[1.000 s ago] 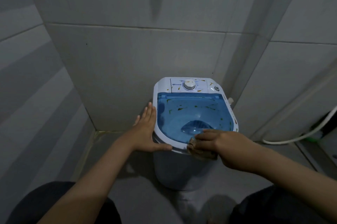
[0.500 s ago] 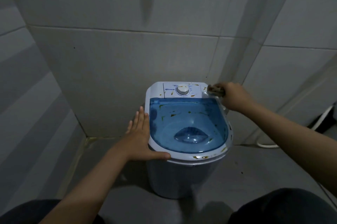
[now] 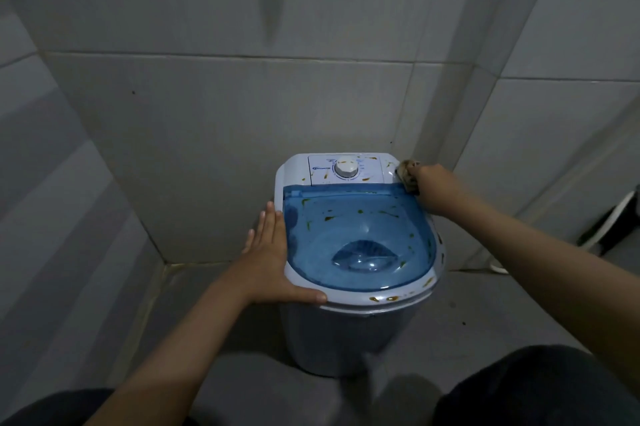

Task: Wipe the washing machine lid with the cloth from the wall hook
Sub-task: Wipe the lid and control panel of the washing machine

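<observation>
A small white washing machine (image 3: 346,335) stands in the tiled corner. Its translucent blue lid (image 3: 356,235) is down and flecked with orange and green stains. A white control panel with a dial (image 3: 346,168) sits behind the lid. My left hand (image 3: 273,259) lies flat against the machine's left rim, fingers extended, thumb along the front edge. My right hand (image 3: 433,186) is closed around a crumpled brownish cloth (image 3: 406,175), pressed on the back right corner of the top.
Grey tiled walls close in behind and on both sides of the machine. A white hose (image 3: 602,235) runs down the right wall to the floor. My dark-clothed knees (image 3: 540,391) are at the bottom edge. Grey floor surrounds the machine.
My right hand carried the cloth from the lid's front rim to the back right corner, and stays there now. The left hand has kept its place on the left rim.
</observation>
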Demonstrator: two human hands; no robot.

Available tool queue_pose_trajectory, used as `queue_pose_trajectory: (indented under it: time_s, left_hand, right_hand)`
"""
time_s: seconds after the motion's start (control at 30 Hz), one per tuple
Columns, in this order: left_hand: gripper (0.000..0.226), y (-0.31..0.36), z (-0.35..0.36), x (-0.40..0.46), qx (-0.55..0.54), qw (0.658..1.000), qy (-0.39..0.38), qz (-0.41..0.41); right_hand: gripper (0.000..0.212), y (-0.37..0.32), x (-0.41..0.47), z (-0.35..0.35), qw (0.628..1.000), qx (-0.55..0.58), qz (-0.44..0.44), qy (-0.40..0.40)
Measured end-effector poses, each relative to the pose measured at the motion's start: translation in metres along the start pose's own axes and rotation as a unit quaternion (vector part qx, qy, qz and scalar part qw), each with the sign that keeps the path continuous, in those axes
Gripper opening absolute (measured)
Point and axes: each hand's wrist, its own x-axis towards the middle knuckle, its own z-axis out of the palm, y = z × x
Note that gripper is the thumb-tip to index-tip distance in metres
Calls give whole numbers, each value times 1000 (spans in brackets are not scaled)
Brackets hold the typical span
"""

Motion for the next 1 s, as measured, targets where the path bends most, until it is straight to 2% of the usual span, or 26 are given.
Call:
queue_pose_trajectory:
  time_s: [0.1, 0.37, 0.5, 0.63, 0.73, 0.9, 1.0]
  left_hand:
    - [153, 3, -1, 0, -4, 1000, 3, 5]
    - [158, 1, -8, 3, -10, 1000, 2, -5]
    - [159, 0, -7, 4, -12, 1000, 2, -3]
    - [161, -1, -6, 5, -14, 1000, 2, -1]
    - [163, -1, -6, 5, -16, 1000, 1, -5]
    - [164, -2, -5, 6, -18, 1000, 4, -1]
    - [164, -3, -4, 6, -17, 1000, 10, 0]
  right_hand:
    - [31, 3, -16, 4, 999, -27, -19, -5]
    - [31, 13, -49, 12, 999, 0, -40, -5]
    - [40, 16, -73, 15, 999, -4, -50, -10]
    - [35, 11, -98, 11, 998, 8, -53, -18]
    - [32, 0, -118, 7, 999, 0, -25, -26]
    - [53, -29, -147, 18, 997, -75, 27, 2]
    - [55, -49, -162, 27, 992, -104, 74, 5]
